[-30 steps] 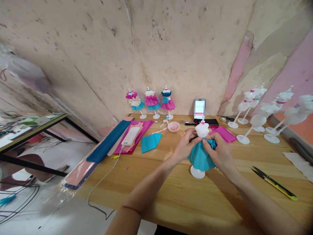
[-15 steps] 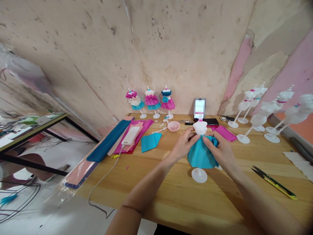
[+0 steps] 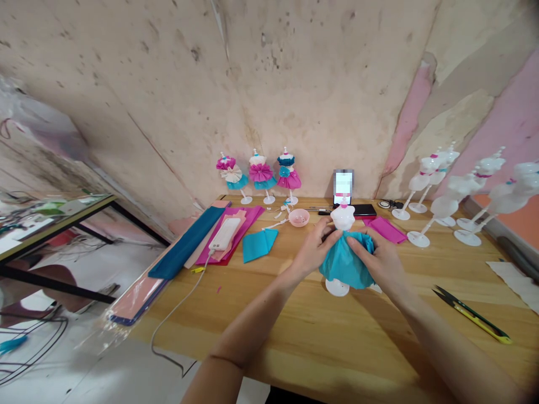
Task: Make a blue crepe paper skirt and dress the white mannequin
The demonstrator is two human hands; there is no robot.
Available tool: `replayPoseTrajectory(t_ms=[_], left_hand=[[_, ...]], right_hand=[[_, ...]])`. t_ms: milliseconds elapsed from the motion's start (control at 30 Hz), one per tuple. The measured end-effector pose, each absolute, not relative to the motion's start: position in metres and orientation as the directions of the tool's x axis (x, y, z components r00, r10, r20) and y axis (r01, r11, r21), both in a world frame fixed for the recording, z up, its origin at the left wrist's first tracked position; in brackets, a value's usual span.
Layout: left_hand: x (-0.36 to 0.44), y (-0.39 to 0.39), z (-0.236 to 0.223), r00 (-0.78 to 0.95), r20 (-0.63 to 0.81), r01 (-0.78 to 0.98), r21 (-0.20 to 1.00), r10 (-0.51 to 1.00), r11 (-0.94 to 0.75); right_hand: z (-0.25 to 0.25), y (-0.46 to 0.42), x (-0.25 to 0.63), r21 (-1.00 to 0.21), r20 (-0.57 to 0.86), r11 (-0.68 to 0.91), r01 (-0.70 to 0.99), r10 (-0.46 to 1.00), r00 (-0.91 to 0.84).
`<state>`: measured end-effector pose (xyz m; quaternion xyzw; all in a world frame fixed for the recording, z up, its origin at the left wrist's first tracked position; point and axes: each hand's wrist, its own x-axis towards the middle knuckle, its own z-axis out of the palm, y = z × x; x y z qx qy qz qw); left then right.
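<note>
A: Head cam, what's in hand?

B: Blue skirt (image 3: 346, 269), across the front of a white form (image 3: 342, 217) at its waist; can't see round the back. Call the form the clock's hub. Base (image 3: 337, 288) shows at 6.

A: Grip?

B: L hand (image 3: 316, 245) at 9, thumb & fingers closed on the skirt's top edge. R hand (image 3: 377, 249) at 3, thumb in front, pinching a bunched bit of same.

A: Nearby?

B: Bowl (image 3: 298, 218) at 10. Blue sheet (image 3: 257, 247) at 9, power bank (image 3: 225, 234) farther out same way. Phone (image 3: 343, 185) at 12, lit. Pink sheet (image 3: 386, 229) btwn 2 & 3, near R hand. Snips (image 3: 478, 320) btwn 3 & 4, well apart, on the table (image 3: 278, 320).

A: Other forms?

B: Three dressed forms (image 3: 261, 173) abt 10, by the wall (image 3: 295, 84).
</note>
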<state>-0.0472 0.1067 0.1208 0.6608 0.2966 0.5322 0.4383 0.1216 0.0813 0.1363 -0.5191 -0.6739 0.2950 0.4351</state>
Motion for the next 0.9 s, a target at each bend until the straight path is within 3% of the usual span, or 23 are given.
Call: replayPoseTrajectory(t_ms=[167, 600, 900], left_hand=[[-0.0453, 0.1056, 0.1182, 0.213, 0.451, -0.008, 0.888, 0.867, -0.461], [-0.0409, 0.1013, 0.1199, 0.243, 0.463, -0.138, 0.886, 0.852, -0.442], [-0.0404, 0.0986, 0.1182, 0.237, 0.449, -0.034, 0.89, 0.861, -0.455]], right_hand=[[0.1328, 0.0814, 0.1222, -0.869, 0.257, 0.28, 0.408, 0.96, -0.113], [0.1324, 0.0822, 0.1214, -0.812, 0.305, 0.305, 0.497, 0.949, -0.083], [0.1296, 0.0828, 0.1212, -0.716, 0.373, 0.315, 0.623, 0.927, -0.04]])
